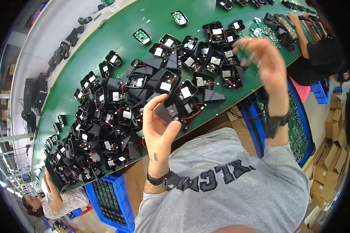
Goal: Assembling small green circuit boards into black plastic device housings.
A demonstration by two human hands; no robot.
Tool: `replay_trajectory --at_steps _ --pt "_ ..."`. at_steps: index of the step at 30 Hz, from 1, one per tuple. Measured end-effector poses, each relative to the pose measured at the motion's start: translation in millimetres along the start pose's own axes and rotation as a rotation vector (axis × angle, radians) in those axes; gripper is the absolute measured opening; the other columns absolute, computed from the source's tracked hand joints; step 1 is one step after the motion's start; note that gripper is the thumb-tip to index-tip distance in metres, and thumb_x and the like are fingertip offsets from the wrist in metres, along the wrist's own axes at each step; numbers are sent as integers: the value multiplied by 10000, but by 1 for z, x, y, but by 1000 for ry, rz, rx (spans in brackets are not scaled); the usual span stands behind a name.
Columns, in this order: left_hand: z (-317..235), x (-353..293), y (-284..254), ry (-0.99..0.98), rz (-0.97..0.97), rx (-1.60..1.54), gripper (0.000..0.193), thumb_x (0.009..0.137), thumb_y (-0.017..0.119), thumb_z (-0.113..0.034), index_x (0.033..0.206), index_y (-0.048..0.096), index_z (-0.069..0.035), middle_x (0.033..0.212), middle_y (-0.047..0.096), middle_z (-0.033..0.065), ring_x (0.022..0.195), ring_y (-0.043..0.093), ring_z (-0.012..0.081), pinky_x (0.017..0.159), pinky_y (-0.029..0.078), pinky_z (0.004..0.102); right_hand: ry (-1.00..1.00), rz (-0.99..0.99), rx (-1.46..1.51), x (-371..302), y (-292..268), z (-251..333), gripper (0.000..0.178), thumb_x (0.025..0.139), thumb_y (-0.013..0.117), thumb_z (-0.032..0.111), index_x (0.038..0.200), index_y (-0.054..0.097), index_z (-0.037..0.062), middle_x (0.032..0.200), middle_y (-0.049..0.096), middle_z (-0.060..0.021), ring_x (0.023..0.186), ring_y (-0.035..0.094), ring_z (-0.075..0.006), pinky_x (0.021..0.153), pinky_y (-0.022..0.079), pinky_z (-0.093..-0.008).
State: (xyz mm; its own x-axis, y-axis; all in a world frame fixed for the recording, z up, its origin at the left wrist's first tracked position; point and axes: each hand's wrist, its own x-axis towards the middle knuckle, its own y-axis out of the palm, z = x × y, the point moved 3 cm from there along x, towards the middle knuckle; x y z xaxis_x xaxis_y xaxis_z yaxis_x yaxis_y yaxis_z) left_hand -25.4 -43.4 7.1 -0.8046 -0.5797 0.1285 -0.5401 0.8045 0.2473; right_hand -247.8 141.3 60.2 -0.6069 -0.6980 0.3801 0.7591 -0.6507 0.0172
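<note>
My left hand [158, 128] is curved around a black plastic housing [168, 110] at the near edge of the pile, thumb on one side and fingers on the other. A white part and red wires show beside it. My right hand [262, 60] is raised over the right end of the pile, its fingers bent and smeared by motion; whether anything is in them cannot be made out. Nearest to it are an open black housing [231, 75] with red wires and a heap of green circuit boards [263, 31].
Many black housings [105, 116] cover the green table [237, 99]. Two green-board units [142, 36] lie farther back. Blue crates [112, 202] of boards stand below the near edge. Another person's hands [295, 18] work at right; a second person [62, 202] sits at left.
</note>
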Motion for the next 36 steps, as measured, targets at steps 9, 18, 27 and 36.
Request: replay_trajectory --at_steps 9,18,27,36 --pt "-20 -11 3 -79 55 -91 655 748 743 -36 1316 418 -32 1247 500 100 1089 556 172 923 476 302 155 90 500 -57 97 -52 567 633 814 149 1104 513 55 1275 497 -217 1186 518 -296 979 431 -404" --pt "-12 -11 4 -52 46 -72 641 782 721 -24 1334 397 -33 1248 498 114 1047 581 164 839 524 271 98 215 289 -50 98 -41 575 621 819 99 1142 597 0 1286 524 -223 1173 539 -281 955 452 -379" --pt "-3 -11 25 -297 138 -120 681 859 590 57 1420 240 -104 1234 474 132 907 646 187 713 593 286 3 214 -64 -55 114 -36 241 732 737 36 970 706 7 1280 558 -198 1166 548 -281 960 454 -361" --pt "18 -11 29 -84 29 16 606 857 546 99 1374 288 -85 1119 561 125 824 628 145 710 584 288 155 -356 148 -67 133 -52 257 853 643 -12 1109 663 -27 1131 616 -119 953 588 -137 888 461 -266"
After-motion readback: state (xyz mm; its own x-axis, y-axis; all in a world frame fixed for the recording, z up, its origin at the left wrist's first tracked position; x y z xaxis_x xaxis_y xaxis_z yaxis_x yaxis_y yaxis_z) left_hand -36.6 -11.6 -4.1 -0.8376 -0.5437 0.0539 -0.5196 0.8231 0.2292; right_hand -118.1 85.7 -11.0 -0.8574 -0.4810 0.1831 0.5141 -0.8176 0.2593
